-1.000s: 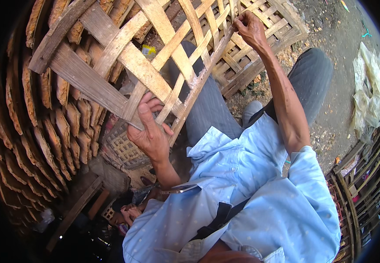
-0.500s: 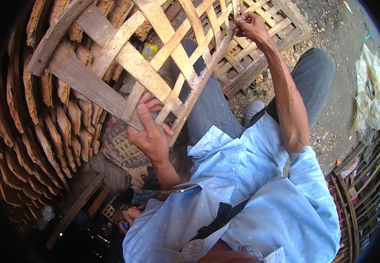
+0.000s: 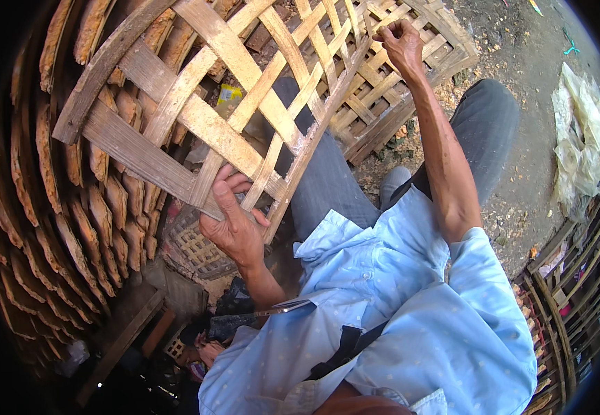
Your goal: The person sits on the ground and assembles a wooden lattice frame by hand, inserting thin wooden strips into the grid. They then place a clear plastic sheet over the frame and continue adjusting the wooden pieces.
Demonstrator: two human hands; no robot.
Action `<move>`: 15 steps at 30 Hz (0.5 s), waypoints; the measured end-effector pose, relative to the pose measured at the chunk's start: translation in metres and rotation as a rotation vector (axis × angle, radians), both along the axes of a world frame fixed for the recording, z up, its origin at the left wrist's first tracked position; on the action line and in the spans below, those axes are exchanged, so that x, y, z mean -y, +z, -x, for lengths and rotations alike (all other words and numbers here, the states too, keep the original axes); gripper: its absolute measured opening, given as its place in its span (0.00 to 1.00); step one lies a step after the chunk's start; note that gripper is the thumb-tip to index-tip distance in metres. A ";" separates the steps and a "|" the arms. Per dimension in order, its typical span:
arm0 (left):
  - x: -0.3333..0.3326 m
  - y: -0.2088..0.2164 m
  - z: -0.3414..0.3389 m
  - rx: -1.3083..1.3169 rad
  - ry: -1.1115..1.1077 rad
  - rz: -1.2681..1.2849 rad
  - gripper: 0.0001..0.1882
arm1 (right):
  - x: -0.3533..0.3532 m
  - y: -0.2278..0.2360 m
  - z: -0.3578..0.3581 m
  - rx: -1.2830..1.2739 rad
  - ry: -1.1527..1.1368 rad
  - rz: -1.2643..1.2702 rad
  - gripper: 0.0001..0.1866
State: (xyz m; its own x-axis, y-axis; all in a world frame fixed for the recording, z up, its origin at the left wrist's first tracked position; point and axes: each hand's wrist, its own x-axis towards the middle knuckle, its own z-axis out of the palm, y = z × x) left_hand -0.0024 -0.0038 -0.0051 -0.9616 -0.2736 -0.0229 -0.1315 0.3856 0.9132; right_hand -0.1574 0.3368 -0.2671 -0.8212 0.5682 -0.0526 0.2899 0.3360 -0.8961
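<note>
My left hand (image 3: 236,225) grips the lower corner of a woven panel (image 3: 262,104) of flat wooden strips, thumb on the near face and fingers curled through a gap. The panel is tilted across my lap, with open lattice in the middle and darker, thicker edge strips on the left. My right hand (image 3: 402,47) is raised with fingers curled together close to the panel's far right edge. Whatever is pinched there, if anything, is too small to make out. Just behind that edge sits a second woven wooden piece (image 3: 383,97), like a crate.
Tall stacks of curved, rough-edged brown pieces (image 3: 58,187) rise along the left. A small woven basket (image 3: 200,242) sits below my left hand. Crumpled clear plastic (image 3: 580,138) lies on the dirt floor (image 3: 514,166) at right, above a slatted basket (image 3: 556,318). Another person's hand (image 3: 208,351) shows at lower left.
The panel has tilted slightly, its left end shifting a little right and down. My right hand, earlier at the panel's edge, now appears slightly off it. My left hand keeps its grip.
</note>
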 end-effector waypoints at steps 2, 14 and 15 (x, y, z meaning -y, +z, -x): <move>0.003 -0.002 0.000 0.003 -0.016 -0.018 0.26 | 0.004 -0.005 -0.001 -0.019 0.027 -0.072 0.15; -0.004 0.005 -0.001 -0.002 -0.048 -0.047 0.24 | 0.010 0.011 -0.003 0.107 0.406 0.127 0.16; -0.005 0.007 -0.001 -0.012 -0.075 -0.078 0.23 | 0.011 0.020 -0.004 0.041 0.387 0.250 0.16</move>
